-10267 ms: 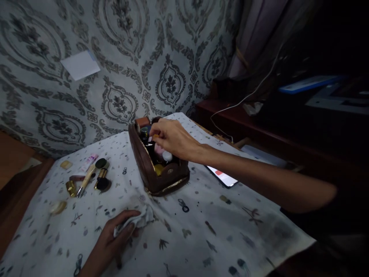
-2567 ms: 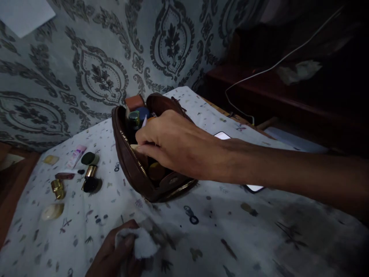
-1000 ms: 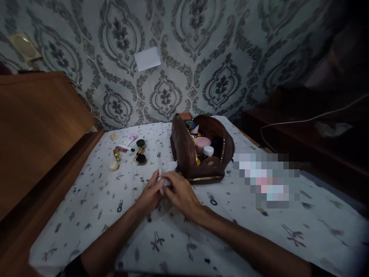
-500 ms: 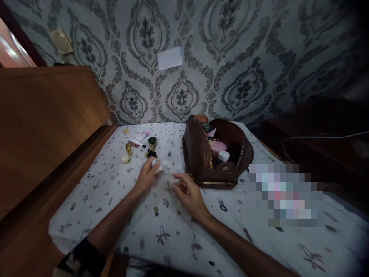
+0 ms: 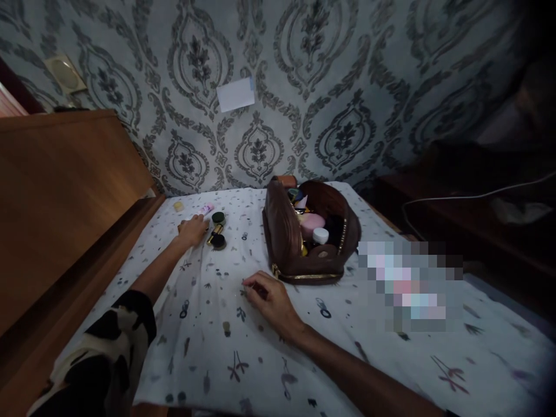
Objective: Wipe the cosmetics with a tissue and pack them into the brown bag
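At the left of the table my left hand (image 5: 193,230) is curled down over small cosmetics, its fingers bent and partly hidden. What lies in or under it is covered. Just right of it are a dark green-lidded jar (image 5: 218,218), a gold and black tube (image 5: 215,233) and a round black-topped item (image 5: 219,242). A pink and white tube (image 5: 205,209) lies just beyond the fingers. My right hand (image 5: 270,300) hovers over the cloth before the bag, thumb and forefinger drawn together; anything between them is too small to name. Open beside it stands a brown cosmetic bag (image 5: 315,269).
Inside the bag are a white-lidded jar (image 5: 320,235), a pink rounded item (image 5: 311,223) and other things. A small yellowish item (image 5: 178,205) sits at the back left. A wooden panel (image 5: 65,174) borders the left side; a blurred-out patch (image 5: 410,286) covers something at the right.
My left hand has moved away from my right, out to the cosmetics at the left. The whitish thing it held is no longer visible. My right thumb and forefinger have drawn closer. The view has shifted.
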The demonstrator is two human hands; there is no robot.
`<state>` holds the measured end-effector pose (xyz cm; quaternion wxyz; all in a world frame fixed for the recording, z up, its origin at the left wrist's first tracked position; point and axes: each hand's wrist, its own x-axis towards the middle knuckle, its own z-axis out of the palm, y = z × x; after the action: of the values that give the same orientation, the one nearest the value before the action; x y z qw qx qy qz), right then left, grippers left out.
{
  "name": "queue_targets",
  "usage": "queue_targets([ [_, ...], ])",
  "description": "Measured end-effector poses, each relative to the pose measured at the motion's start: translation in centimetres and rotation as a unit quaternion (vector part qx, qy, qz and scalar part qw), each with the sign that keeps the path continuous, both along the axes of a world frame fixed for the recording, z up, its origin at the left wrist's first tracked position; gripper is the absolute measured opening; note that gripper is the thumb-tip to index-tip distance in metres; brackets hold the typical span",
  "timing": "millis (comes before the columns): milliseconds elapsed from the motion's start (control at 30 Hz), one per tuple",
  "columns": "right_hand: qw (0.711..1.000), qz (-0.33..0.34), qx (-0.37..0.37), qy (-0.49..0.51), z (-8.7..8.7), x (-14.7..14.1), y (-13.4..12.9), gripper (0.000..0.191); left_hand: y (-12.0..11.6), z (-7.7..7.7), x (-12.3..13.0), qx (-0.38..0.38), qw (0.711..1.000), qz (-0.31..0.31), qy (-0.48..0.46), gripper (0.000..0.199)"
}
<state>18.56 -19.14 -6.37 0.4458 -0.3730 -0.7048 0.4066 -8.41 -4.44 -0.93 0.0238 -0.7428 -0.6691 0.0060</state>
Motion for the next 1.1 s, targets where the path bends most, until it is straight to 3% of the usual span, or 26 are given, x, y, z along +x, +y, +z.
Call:
queue_targets([
  [100,1.000,-0.002,-0.004,-0.002,0.1,0.0,0.0,0.015,-0.2,0.3,0.7,-0.018,0.999,-0.026,0.043,0.031],
  [267,1.000,-0.003,-0.023,0.004,0.0,-0.1,0.0,0.017,-2.9,3.1,0.9,0.018,0.997,-0.038,0.071,0.034],
  [367,1.000,-0.003,-0.021,0.019,-0.3,0.1,-0.2,0.023,-6.5,4.7,1.7,0.136,0.987,-0.053,-0.069,0.032],
  [467,0.999,0.023,-0.023,0.026,-0.4,0.5,-0.6,0.048,-10.8,5.2,4.0,0.107,0.949,-0.100,-0.277,0.033],
  [600,0.985,0.117,-0.114,0.061,-0.4,0.4,-0.6,0.050,-14.9,3.6,7.6,0.024,0.907,-0.095,-0.408,0.032],
  [700,0.928,0.245,-0.244,0.141,-0.5,0.0,-0.3,0.057,-15.5,1.8,8.9,0.041,0.894,-0.075,-0.440,0.031],
  [767,0.895,0.283,-0.291,0.185,-0.6,-0.1,-0.1,0.060,-15.2,0.7,9.1,0.071,0.901,-0.075,-0.422,0.030],
  [833,0.892,0.272,-0.299,0.204,-0.7,-0.1,0.0,0.059,-14.6,-0.2,9.0,0.118,0.914,-0.093,-0.378,0.028],
  [967,0.918,0.208,-0.280,0.189,-0.9,-0.3,0.0,0.047,-13.5,-2.1,9.0,0.223,0.917,-0.143,-0.297,0.022],
  [1100,0.938,0.168,-0.264,0.148,-0.9,-0.4,-0.4,0.034,-13.0,-3.6,8.8,0.246,0.910,-0.157,-0.294,0.022],
])
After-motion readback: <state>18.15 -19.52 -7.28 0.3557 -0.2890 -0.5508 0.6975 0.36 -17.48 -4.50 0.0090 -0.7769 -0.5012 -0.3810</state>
